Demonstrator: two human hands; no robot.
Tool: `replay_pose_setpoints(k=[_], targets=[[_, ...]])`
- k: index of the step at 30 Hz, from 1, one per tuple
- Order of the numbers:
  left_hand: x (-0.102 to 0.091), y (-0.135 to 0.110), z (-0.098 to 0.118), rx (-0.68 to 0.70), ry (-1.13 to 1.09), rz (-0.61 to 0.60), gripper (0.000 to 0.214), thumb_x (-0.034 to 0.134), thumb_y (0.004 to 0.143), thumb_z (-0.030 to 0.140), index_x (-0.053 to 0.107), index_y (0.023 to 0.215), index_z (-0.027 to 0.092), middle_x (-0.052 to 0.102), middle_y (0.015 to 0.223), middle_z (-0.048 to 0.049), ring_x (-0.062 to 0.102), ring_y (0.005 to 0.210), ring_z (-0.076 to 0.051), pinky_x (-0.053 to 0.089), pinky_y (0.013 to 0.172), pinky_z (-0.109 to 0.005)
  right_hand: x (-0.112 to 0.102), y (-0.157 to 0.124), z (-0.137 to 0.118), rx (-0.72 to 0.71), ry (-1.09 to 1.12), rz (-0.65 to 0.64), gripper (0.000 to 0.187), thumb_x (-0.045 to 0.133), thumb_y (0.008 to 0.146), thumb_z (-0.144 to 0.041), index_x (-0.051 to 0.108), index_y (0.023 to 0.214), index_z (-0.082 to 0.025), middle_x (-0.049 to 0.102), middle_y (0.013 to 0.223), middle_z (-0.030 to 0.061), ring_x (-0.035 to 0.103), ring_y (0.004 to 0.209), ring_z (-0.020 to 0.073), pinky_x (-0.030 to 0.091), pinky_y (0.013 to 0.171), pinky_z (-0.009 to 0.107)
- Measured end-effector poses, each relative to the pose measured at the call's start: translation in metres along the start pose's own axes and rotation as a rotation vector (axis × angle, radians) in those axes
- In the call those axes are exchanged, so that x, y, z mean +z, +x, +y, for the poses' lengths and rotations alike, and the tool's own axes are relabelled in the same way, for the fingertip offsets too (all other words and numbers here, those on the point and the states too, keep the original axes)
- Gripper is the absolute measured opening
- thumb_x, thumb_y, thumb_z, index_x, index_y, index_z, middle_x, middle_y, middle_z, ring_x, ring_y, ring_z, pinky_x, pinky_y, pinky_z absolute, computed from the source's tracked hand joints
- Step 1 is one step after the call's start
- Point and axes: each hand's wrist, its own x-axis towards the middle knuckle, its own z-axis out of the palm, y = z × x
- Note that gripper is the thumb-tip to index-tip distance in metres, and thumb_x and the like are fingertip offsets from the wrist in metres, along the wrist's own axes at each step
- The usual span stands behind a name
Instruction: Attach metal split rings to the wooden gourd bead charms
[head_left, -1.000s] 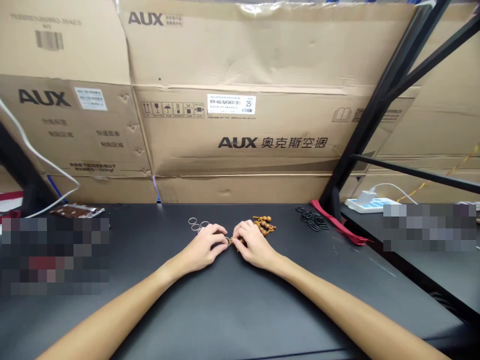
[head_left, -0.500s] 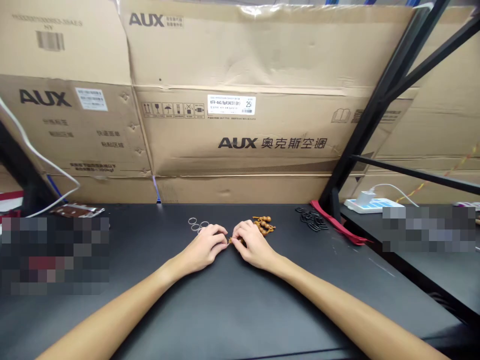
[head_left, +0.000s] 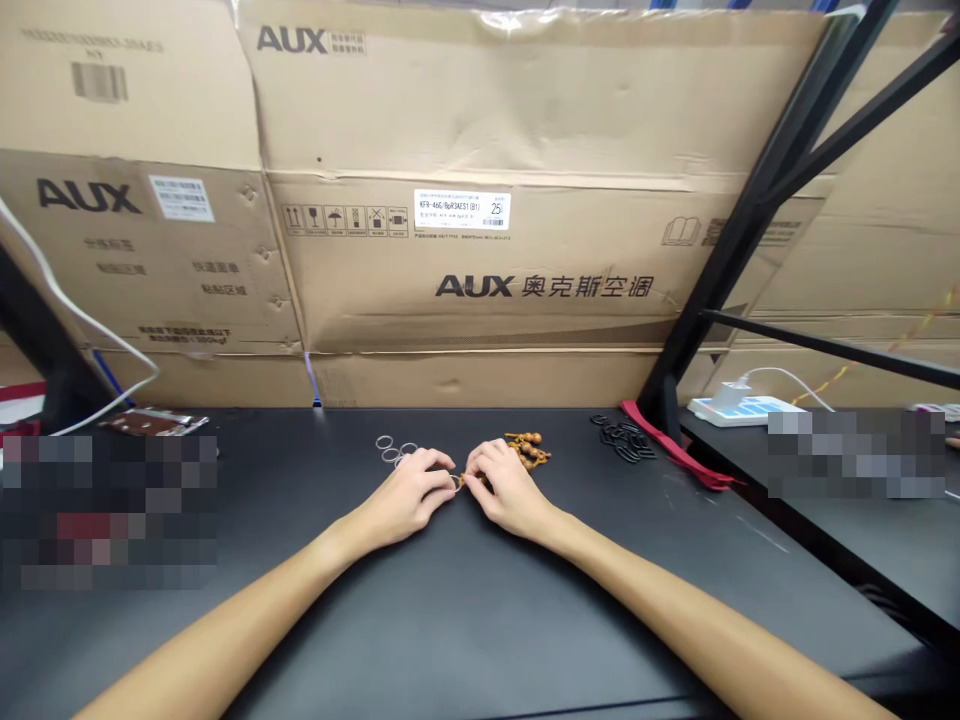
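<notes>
My left hand (head_left: 418, 497) pinches a silver metal ring (head_left: 457, 483) between thumb and fingers; part of the ring is covered by the fingertips. Close beside it, my right hand (head_left: 506, 490) is closed on a small brown gourd charm (head_left: 484, 482), mostly hidden under the fingers. The charm's orange-brown cord end meets the ring between the two hands; whether it is threaded through, I cannot tell. Several more metal rings (head_left: 385, 443) lie just behind my left hand. A small pile of brown gourd charms (head_left: 529, 452) lies behind my right hand.
Black rings (head_left: 624, 438) lie in a heap at the right on the black table (head_left: 450, 620). A red strap (head_left: 679, 450) runs by the black metal frame (head_left: 720, 250). Cardboard (head_left: 480, 330) walls off the back. A white power strip (head_left: 746, 410) sits far right.
The metal ring at my left fingertips now shows more clearly, against the charm's cord end. Both hands stay in nearly the same place.
</notes>
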Motion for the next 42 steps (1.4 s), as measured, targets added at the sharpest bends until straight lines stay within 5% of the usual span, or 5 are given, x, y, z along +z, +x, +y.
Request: replay_pose_setpoints(k=[17, 29, 36, 42], targets=[[-0.002, 0.000, 0.006, -0.006, -0.026, 0.008, 0.020, 0.047, 0.093, 0.029, 0.064, 0.086, 0.020, 0.058, 0.108, -0.0063, 0.053, 0.100, -0.020, 0.043, 0.094, -0.038, -0.002, -0.001, -0.004, -0.110, 0.128, -0.039, 0.011, 0.052, 0.089, -0.017, 0.053, 0.079, -0.021, 0.059, 0.092, 0.0045, 0.050, 0.092, 0.0192, 0.042, 0.083, 0.037], [-0.002, -0.001, 0.006, 0.000, 0.028, -0.026, 0.018, 0.046, 0.093, 0.024, 0.061, 0.084, 0.020, 0.057, 0.112, -0.0062, 0.053, 0.103, -0.020, 0.042, 0.095, -0.038, -0.001, 0.001, 0.005, 0.038, 0.026, 0.059, 0.018, 0.047, 0.091, -0.021, 0.054, 0.076, -0.020, 0.060, 0.089, 0.0064, 0.049, 0.088, 0.0215, 0.042, 0.081, 0.039], [-0.008, -0.001, 0.001, 0.012, 0.264, 0.038, 0.018, 0.045, 0.091, 0.021, 0.059, 0.080, 0.019, 0.058, 0.112, -0.0088, 0.052, 0.106, -0.023, 0.040, 0.094, -0.042, -0.005, 0.002, 0.009, -0.003, -0.186, 0.010, 0.009, 0.050, 0.090, -0.020, 0.058, 0.085, -0.020, 0.061, 0.095, 0.0088, 0.047, 0.094, 0.0253, 0.040, 0.081, 0.042], [-0.012, -0.001, -0.012, -0.090, 0.351, 0.085, 0.018, 0.050, 0.089, 0.029, 0.059, 0.078, 0.018, 0.059, 0.112, -0.0098, 0.052, 0.107, -0.025, 0.038, 0.095, -0.044, -0.004, -0.001, 0.019, 0.156, -0.303, 0.069, 0.019, 0.047, 0.092, -0.028, 0.062, 0.102, -0.022, 0.060, 0.110, 0.0102, 0.046, 0.104, 0.0279, 0.037, 0.087, 0.046]])
